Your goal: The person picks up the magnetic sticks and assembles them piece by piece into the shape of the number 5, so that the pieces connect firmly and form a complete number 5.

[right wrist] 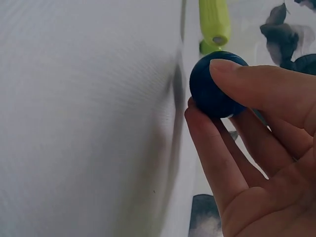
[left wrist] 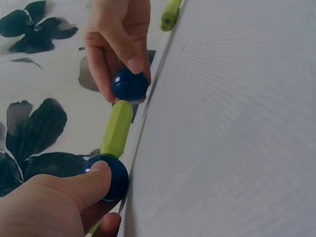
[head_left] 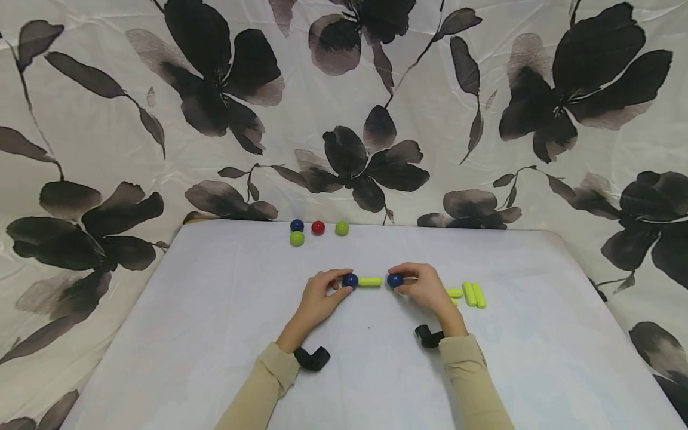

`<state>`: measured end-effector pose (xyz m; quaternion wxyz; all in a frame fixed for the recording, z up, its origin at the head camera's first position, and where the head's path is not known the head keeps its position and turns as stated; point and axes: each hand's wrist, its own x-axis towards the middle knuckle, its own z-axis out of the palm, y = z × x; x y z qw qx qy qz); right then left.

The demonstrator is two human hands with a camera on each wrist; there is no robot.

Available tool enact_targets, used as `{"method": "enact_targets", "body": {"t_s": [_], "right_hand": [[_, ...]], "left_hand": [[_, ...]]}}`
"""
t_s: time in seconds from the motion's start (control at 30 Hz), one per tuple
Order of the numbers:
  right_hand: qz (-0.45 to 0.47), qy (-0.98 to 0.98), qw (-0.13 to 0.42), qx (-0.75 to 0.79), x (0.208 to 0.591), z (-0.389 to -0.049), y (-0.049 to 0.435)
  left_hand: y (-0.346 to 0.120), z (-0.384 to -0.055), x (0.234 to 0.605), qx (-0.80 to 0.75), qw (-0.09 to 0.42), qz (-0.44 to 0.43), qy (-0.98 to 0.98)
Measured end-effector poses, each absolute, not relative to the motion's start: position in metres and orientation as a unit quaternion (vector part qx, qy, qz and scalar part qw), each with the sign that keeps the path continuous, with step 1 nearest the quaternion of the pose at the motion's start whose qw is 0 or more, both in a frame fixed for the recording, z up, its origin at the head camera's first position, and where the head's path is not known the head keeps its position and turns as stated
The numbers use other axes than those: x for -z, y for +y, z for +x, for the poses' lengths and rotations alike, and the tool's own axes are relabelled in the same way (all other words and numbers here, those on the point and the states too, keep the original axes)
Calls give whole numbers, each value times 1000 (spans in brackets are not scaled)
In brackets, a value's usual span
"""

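My left hand (head_left: 319,296) pinches a blue ball (head_left: 350,281), a green stick (head_left: 370,282) touching it; my right hand (head_left: 427,291) pinches a second blue ball (head_left: 395,280), just beyond the stick's other end.

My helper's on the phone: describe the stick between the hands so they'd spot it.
On the white table, find the left hand and right hand. A lime stick reaches from the left hand's blue ball toward the right hand. The other sticks lie farther right; only this one is between the hands.
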<state>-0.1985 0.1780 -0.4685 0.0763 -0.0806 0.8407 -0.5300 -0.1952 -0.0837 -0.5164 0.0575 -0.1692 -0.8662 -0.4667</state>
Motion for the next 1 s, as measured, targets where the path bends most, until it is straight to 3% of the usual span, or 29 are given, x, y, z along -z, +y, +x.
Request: {"method": "enact_targets", "body": {"t_s": [0.47,1.0], "right_hand": [[-98,813,100,565,471,-196,177],[-101,841,76,527,478,-200,174]], "left_hand": [[-83,-195,516,466,46,-161,-869],[-83,-196,517,461,59,-175,-868]]}}
